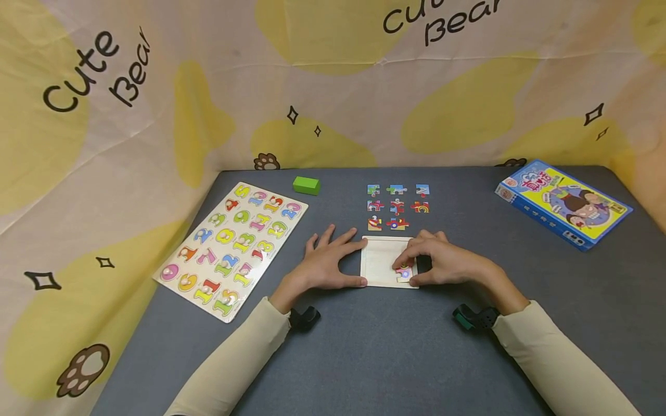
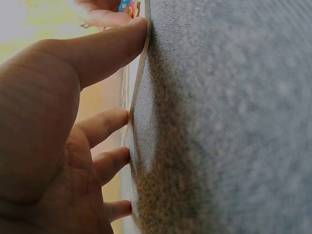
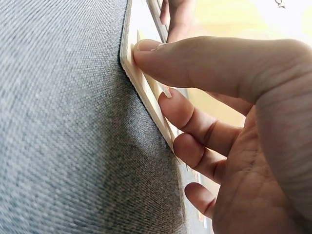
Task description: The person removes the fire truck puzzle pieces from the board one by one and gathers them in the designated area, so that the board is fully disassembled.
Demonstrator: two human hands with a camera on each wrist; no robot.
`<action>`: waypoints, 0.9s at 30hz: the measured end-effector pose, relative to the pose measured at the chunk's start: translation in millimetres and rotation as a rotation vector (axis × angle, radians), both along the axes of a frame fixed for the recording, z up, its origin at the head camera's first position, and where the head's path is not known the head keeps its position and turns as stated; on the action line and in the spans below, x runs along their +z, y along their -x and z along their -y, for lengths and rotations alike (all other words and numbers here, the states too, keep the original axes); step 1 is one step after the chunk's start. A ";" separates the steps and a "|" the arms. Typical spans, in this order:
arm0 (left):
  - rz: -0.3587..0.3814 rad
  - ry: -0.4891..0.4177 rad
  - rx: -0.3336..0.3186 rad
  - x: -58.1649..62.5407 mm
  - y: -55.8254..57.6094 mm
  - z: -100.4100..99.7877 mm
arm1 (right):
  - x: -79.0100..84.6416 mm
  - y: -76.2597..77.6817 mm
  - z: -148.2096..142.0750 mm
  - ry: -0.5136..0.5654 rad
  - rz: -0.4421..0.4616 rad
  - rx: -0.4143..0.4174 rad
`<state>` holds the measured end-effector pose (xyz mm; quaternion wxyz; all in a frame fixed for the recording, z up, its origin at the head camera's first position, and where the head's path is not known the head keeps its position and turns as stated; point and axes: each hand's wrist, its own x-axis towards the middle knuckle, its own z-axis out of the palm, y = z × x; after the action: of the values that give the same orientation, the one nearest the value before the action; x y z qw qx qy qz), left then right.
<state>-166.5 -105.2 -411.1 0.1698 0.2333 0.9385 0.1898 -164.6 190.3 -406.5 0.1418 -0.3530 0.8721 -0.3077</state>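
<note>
In the head view, a small white puzzle tray (image 1: 377,263) lies flat on the table between both hands. My left hand (image 1: 329,263) has its fingers spread, with thumb and index fingertips against the tray's left edge, as the left wrist view also shows. Over the tray's lower right corner, my right hand (image 1: 444,260) pinches a pink jigsaw piece (image 1: 403,274) between thumb and fingers. From the right wrist, the thumb (image 3: 190,63) is at the tray's rim (image 3: 146,100), and the piece is mostly hidden. Several loose jigsaw pieces (image 1: 398,224) lie in rows beyond the tray.
To the left lies a board of colourful number pieces (image 1: 234,254). A green block (image 1: 306,185) sits near the back edge. At the back right is a blue and yellow puzzle box (image 1: 564,202). A printed cloth (image 1: 333,86) hangs behind the grey table (image 1: 364,358).
</note>
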 end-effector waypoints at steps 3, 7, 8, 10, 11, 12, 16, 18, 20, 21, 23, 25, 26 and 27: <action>-0.004 -0.001 -0.002 0.2 -0.3 0.0 | 0.0 0.0 0.0 0.002 0.002 -0.001; -0.004 0.001 -0.001 0.7 -0.5 0.1 | -0.1 0.3 0.1 0.011 0.003 0.000; -0.004 0.003 -0.001 0.7 -0.5 0.1 | -0.2 0.3 0.0 0.013 0.004 0.000; -0.005 0.004 -0.001 0.4 -0.2 0.1 | -0.3 0.6 -0.1 0.019 0.006 0.000; -0.005 0.005 -0.001 0.2 0.0 0.2 | -0.3 0.6 -0.2 0.019 0.006 0.000; -0.003 0.005 -0.001 0.0 0.2 0.1 | -0.3 0.7 -0.2 0.018 0.007 0.000; 0.000 0.000 0.000 0.1 0.7 -0.1 | -1.2 1.0 -1.2 0.004 0.005 0.006; 0.000 -0.003 0.001 1.1 0.1 -0.4 | -2.0 1.1 -1.7 -0.002 0.000 0.007; -0.005 -0.007 0.001 1.8 -0.7 -0.5 | -2.4 1.1 -1.9 -0.003 -0.004 0.008; -0.007 -0.009 0.001 2.1 -1.1 -0.7 | -2.5 1.0 -1.8 -0.002 -0.006 0.008; -0.011 -0.012 0.000 2.5 -1.7 -0.6 | -2.5 0.8 -1.4 -0.001 -0.011 0.009; -0.014 -0.012 0.000 2.3 -1.9 -0.6 | -2.2 0.5 -1.1 0.001 -0.013 0.008; -0.015 -0.012 0.000 2.1 -1.8 -0.7 | -2.0 0.4 -1.0 0.002 -0.015 0.008; -0.017 -0.012 -0.001 2.0 -1.8 -0.7 | -1.9 0.3 -1.0 0.003 -0.017 0.008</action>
<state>-164.6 -104.5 -409.0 0.1605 0.2363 0.9386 0.1932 -165.0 191.2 -408.4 0.1350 -0.3592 0.8715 -0.3056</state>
